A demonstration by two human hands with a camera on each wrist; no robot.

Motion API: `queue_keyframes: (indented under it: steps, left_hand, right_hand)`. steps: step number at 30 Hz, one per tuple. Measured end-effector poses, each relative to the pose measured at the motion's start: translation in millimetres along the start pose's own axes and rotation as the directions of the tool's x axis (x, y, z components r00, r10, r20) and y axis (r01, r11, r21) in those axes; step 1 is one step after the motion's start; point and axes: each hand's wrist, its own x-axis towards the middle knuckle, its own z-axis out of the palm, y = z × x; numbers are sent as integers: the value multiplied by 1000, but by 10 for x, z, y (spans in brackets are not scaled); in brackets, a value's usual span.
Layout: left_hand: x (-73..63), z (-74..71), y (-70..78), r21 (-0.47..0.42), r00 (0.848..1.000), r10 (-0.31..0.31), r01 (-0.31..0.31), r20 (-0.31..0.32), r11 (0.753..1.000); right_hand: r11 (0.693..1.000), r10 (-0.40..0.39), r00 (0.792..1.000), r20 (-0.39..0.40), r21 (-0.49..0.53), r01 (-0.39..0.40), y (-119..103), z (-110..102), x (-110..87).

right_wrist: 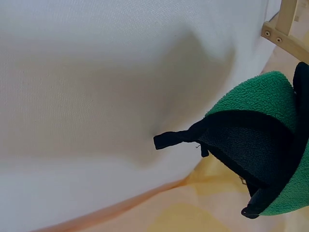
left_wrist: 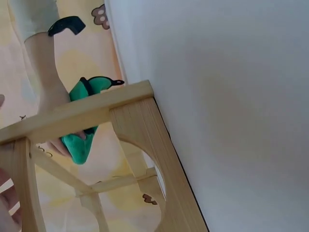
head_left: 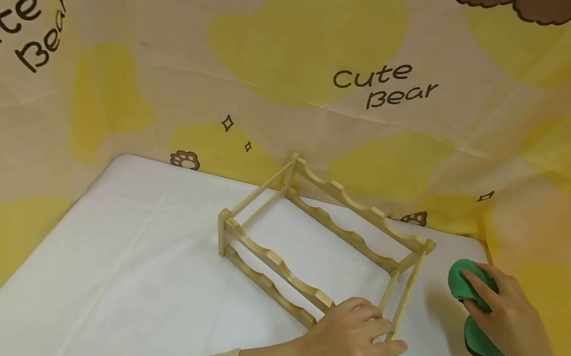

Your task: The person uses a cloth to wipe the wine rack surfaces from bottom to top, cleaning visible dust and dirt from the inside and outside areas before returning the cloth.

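A slatted wooden rack (head_left: 297, 282) with scalloped rails stands at an angle on the white table. At its near right corner, my left hand (head_left: 343, 346) grips the rack, with some fingers curled over the rail and thumb and forefinger spread. In the left wrist view the rack's end frame (left_wrist: 63, 118) is close, with fingers (left_wrist: 7, 208) at its left. To the right, above the table, my right hand (head_left: 507, 313) holds a bunched green terry cloth (head_left: 483, 343). Its black edging and hanging loop (right_wrist: 171, 139) show in the right wrist view; my right fingers are hidden there.
The white-covered table (head_left: 139, 254) extends left of the rack. A yellow-patterned fabric curtain (head_left: 281, 65) rises along the table's back and sides, close behind the rack's far corner. A black wrist strap (left_wrist: 67, 24) sits on the right forearm.
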Motion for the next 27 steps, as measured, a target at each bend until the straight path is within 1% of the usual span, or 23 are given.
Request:
queue_keyframes:
  steps: [6, 9, 14, 18, 23, 27]
  left_hand:
    - [13, 54, 11, 34, 999, -2, 3, -36, 999]
    - [4, 72, 5, 25, 999, 7, -6, -48, 1000]
    - [-20, 83, -20, -31, 999, 14, -16, -45, 999]
    - [-48, 62, -38, -61, 999, 23, -25, -38, 998]
    - [-91, 13, -59, -107, 998, 62, -65, -25, 992]
    - [-131, -21, -67, -148, 997, 79, -82, -22, 986]
  right_hand:
    - [1000, 1, 1000, -3, 8, -1, -13, 12, 9]
    - [1000, -3, 1000, -3, -1, 3, -17, 16, 16]
    - [1000, -4, 1000, -2, -4, 4, -15, 16, 18]
    - [1000, -6, 1000, -4, -7, 6, -8, 7, 19]
    - [1000, 8, 1000, -13, -18, -8, 14, -20, -5]
    - [1000, 26, 1000, -16, -13, -26, 28, -45, -27]
